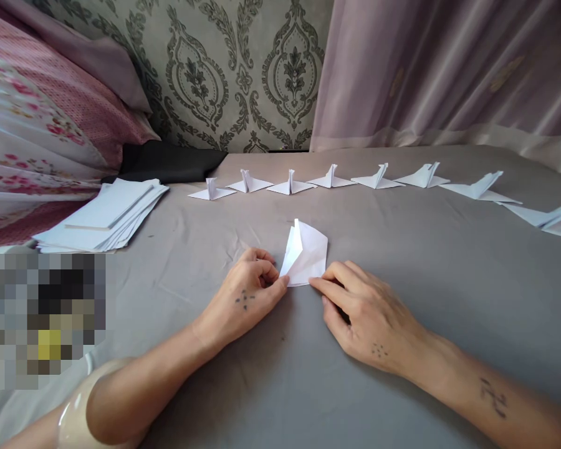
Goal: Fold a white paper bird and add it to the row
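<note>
A partly folded sheet of white paper (311, 252) lies on the grey cloth in front of me, with a flap standing up along its left side. My left hand (255, 284) pinches its lower left corner between thumb and curled fingers. At the lower right corner, my right hand (359, 305) presses the paper with its index fingertip, the thumb tucked beneath the other fingers. Both hands rest low over the cloth, touching the near edge of the paper.
Several folded white paper figures (290, 184) stand in a curved row at the back. A stack of white paper (103, 215) lies at the left, before a black cloth (168, 163). Grey fabric (206, 386) covers the surface. A lilac curtain (430, 75) hangs behind, right; a blurred patch hides the left edge.
</note>
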Tool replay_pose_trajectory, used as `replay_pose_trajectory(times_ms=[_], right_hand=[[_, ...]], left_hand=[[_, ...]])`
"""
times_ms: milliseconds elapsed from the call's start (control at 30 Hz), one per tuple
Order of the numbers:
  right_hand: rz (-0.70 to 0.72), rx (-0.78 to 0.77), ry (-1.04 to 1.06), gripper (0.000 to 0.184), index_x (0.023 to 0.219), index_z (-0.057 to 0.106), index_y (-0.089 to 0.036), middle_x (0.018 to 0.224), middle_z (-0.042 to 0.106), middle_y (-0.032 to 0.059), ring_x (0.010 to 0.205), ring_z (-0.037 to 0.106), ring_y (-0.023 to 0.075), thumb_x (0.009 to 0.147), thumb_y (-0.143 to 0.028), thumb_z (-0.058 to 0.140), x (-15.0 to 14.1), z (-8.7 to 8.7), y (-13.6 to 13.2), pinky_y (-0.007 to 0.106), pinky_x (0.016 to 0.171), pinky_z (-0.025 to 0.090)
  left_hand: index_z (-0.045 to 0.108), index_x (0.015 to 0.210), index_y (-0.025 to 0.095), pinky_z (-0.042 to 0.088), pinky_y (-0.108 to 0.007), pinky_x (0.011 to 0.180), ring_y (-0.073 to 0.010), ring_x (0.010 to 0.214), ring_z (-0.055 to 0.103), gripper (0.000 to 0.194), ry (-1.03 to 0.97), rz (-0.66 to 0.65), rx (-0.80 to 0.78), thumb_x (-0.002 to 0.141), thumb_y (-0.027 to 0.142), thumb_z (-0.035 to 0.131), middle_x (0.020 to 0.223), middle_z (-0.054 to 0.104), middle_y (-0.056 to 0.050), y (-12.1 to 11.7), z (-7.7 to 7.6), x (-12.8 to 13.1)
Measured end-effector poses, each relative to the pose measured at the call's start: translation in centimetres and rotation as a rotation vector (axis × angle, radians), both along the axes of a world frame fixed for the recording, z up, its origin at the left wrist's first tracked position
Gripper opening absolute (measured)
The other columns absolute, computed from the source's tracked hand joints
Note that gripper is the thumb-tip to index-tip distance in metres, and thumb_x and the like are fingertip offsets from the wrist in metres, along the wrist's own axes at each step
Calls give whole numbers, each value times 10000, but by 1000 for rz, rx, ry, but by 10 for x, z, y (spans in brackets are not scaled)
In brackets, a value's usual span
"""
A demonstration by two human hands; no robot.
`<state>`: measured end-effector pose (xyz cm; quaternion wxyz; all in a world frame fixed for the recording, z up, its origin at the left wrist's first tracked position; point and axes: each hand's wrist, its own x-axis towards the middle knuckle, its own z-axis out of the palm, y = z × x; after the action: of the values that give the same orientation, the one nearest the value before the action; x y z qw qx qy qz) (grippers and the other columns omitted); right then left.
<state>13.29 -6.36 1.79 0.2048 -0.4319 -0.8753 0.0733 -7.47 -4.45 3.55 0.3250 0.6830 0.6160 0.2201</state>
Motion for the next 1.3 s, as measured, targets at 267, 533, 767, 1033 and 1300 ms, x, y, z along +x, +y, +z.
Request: replay_pose_trajectory(times_ms=[267, 533, 767, 1033, 1300], right_hand=[[26, -51, -62, 364, 1158, 652, -174, 877, 565, 67, 832, 517, 203, 877, -110, 430, -3, 8, -1, 365, 722, 456], [36, -58, -152, 345, 1191, 623, -229, 903, 559, 63, 839, 517, 203, 905, -180, 437, -7, 16, -2, 358, 708, 444], [16, -57, -156, 280, 1091, 622, -223, 903, 585, 62, 841, 556, 207, 895, -172, 428, -10, 19, 0, 348, 697, 449], [-162, -149, 33, 376, 1115, 484, -228, 1064, 657, 40, 954, 636, 191, 792, -40, 437, 1, 5, -3, 347, 776, 505], [-230, -67, 128, 364, 1087, 478, -226, 1043, 685, 54, 949, 659, 197, 784, -33, 422, -2, -5, -9, 345, 754, 530]], left_hand=[[636, 633, 174, 483, -332, 731, -164, 795, 594, 304, 3, -58, 22, 811, 415, 583, 1043, 539, -49, 4, -4, -7], [632, 605, 173, 483, -316, 687, -149, 732, 583, 305, 3, -88, -7, 792, 408, 581, 1046, 556, -47, 9, -4, -14], [703, 672, 185, 481, -283, 639, -150, 726, 578, 185, -60, -99, -79, 723, 294, 563, 1036, 591, -49, 15, 0, -17], [705, 972, 228, 456, -269, 678, -145, 747, 544, 308, -115, -266, 34, 742, 174, 508, 954, 588, -31, 10, -2, -13], [566, 676, 181, 403, -292, 644, -187, 761, 521, 199, 90, -286, 139, 794, 337, 604, 782, 539, -25, 13, -4, 4]])
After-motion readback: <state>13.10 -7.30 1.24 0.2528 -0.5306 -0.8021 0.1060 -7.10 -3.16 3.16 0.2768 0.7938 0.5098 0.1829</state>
